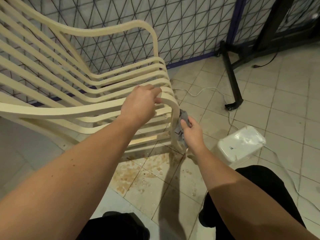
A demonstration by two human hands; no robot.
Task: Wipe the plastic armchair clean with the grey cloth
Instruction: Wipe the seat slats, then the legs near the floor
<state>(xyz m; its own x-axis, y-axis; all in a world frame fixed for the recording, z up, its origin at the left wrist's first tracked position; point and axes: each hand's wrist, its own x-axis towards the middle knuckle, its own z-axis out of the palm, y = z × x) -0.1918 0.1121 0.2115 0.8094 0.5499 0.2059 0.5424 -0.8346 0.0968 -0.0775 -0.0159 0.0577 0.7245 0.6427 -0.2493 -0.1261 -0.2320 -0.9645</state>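
Observation:
A cream plastic armchair (pixel 72 108) made of curved slats fills the left and middle of the view. My left hand (pixel 140 104) grips the front bend of the near armrest from above. My right hand (pixel 192 134) holds the grey cloth (pixel 181 125), bunched up and pressed against the armrest's front upright, just below that bend. Most of the cloth is hidden behind the upright and my fingers.
A wire-mesh fence (pixel 190 28) runs behind the chair. A black stand leg with a caster (pixel 232 80) and a white cable (pixel 202 92) lie on the tiled floor at right. A white plastic container (pixel 240 144) sits near my right hand. Brown wet stains (pixel 138 175) mark the tiles below the chair.

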